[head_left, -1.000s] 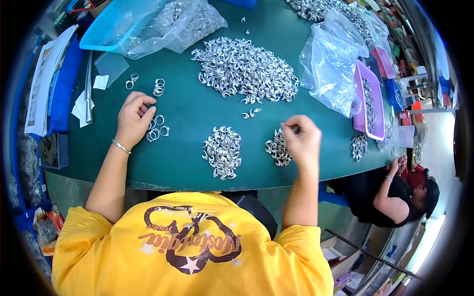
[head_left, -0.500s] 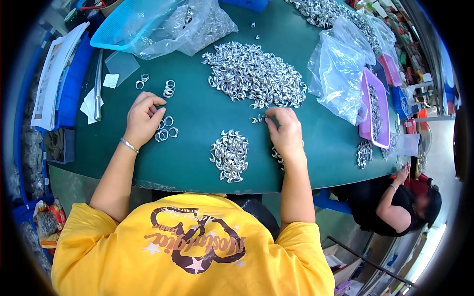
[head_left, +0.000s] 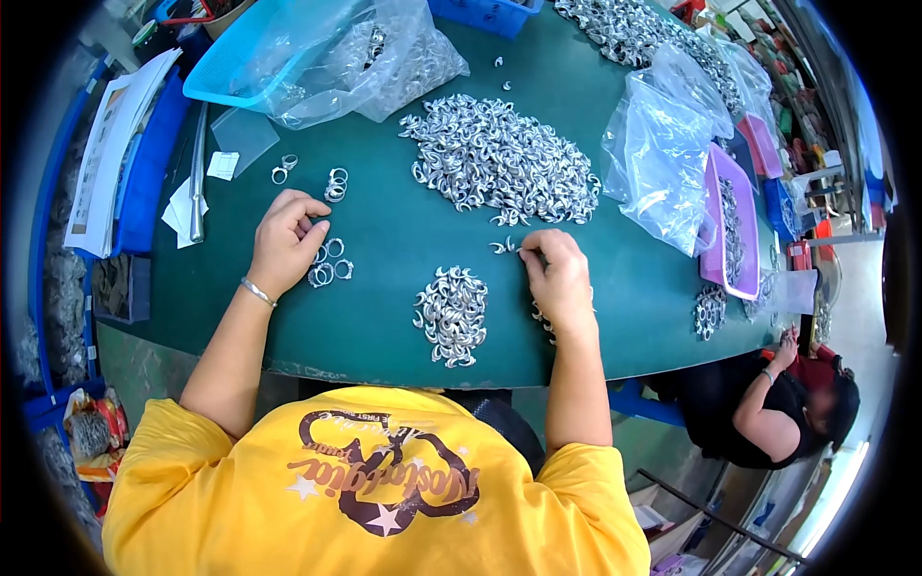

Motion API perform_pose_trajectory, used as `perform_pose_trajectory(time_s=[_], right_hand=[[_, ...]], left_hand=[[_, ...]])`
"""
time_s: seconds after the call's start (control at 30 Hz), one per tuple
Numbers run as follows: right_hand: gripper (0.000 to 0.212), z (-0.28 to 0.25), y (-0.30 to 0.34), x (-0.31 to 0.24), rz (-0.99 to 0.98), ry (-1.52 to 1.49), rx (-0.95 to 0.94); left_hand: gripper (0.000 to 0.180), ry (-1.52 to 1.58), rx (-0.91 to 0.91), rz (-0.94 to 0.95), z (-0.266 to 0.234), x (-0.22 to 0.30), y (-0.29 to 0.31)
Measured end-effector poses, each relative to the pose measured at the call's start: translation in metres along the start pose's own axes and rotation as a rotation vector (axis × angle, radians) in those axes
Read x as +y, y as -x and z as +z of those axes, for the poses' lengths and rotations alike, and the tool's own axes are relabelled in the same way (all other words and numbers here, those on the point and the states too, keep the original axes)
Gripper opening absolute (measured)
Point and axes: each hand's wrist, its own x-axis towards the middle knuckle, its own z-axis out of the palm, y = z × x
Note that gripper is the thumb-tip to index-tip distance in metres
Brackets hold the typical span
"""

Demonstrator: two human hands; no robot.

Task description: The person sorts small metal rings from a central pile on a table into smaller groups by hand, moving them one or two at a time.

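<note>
My left hand (head_left: pixel 288 246) rests on the green table with fingers curled and the thumb near the index finger; whatever may be inside is hidden. Beside its thumb lie several silver rings (head_left: pixel 344 269), and past its fingertips is a small cluster of rings (head_left: pixel 335 185). My right hand (head_left: pixel 560 278) pinches at a small curved silver metal piece by its fingertips, and a couple of like pieces (head_left: pixel 502 247) lie alongside. Beyond it spreads a large heap of these pieces (head_left: pixel 504 158). A smaller heap (head_left: pixel 451 317) sits between my hands. More pieces show partly behind my right wrist.
Far left stands a light-blue basket (head_left: pixel 226 82) under a clear bag of metal parts (head_left: pixel 403 67). On the right are a clear plastic bag (head_left: pixel 663 154) and a pink tray (head_left: pixel 715 264) of parts. A metal rod (head_left: pixel 198 182) lies left. Another person (head_left: pixel 768 413) sits at right.
The whole view has shifted slightly, so the table appears lower. My right hand and the few pieces by its fingertips are a little farther from the large heap. My left hand stays near the rings.
</note>
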Motion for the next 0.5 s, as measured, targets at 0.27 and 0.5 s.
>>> perform_pose_trajectory(time_s=[0.27, 0.5], right_hand=[[0.011, -0.001, 0.011, -0.005, 0.086, 0.065, 0.070], [0.013, -0.001, 0.014, -0.010, 0.027, 0.102, 0.027]], left_hand=[[0.014, -0.007, 0.007, -0.012, 0.000, -0.001, 0.001], [0.014, 0.000, 0.003, -0.004, 0.001, -0.001, -0.001]])
